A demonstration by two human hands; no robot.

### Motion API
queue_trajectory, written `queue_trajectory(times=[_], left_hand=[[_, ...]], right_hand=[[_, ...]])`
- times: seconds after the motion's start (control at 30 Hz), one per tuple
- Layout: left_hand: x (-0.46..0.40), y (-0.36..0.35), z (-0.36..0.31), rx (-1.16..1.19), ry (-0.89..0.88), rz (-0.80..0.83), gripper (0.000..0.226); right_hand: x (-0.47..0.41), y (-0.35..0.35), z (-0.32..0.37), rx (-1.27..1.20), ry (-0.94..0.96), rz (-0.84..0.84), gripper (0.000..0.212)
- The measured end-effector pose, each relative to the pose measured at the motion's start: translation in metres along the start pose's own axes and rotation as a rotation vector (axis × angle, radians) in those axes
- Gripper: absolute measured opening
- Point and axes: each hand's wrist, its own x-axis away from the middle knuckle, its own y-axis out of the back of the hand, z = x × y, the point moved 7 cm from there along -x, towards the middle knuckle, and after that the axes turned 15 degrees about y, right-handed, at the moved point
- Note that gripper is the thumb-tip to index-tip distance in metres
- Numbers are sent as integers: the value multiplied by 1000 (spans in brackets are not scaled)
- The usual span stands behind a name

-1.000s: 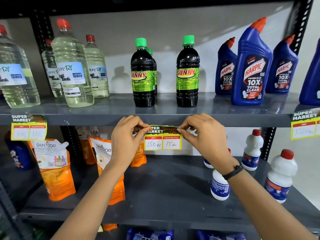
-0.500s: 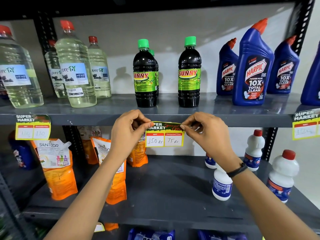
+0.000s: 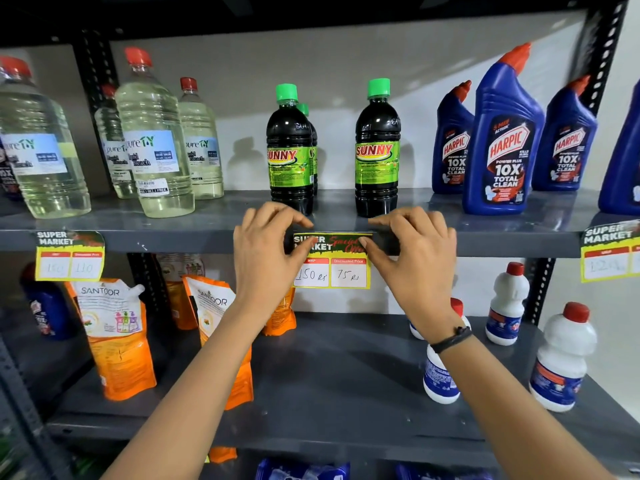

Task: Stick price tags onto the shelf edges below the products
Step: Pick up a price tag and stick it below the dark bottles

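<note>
A yellow and black price tag (image 3: 331, 268), marked 150 and 75, lies against the grey shelf edge (image 3: 180, 239) below two dark Sunny bottles (image 3: 290, 150). My left hand (image 3: 268, 252) pinches and presses the tag's top left corner with the thumb. My right hand (image 3: 414, 254) presses the top right corner with the thumb, fingers resting on the shelf edge. The tag's top strip is flat on the edge and its lower half hangs below it.
Two other price tags hang on the same edge, one at the left (image 3: 69, 256) and one at the far right (image 3: 611, 252). Clear bleach bottles (image 3: 154, 143) and blue Harpic bottles (image 3: 502, 140) stand on the shelf. Orange Santoor pouches (image 3: 114, 337) and white bottles (image 3: 562, 355) occupy the shelf below.
Both hands have lifted the tag up from below the shelf edge onto it. The thumbs now press its top strip against the edge.
</note>
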Motion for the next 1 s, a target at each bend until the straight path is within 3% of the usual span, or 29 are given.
queue_trajectory(times=[0.13, 0.63, 1.0], left_hand=[[-2, -20, -15, 89, -38, 145, 13], [10, -24, -14, -29, -1, -26, 21], [8, -30, -14, 3, -24, -16, 16]], right_hand=[[6, -9, -4, -8, 17, 35, 29], [8, -10, 2, -25, 1, 35, 29], [8, -12, 0, 37, -14, -6, 25]])
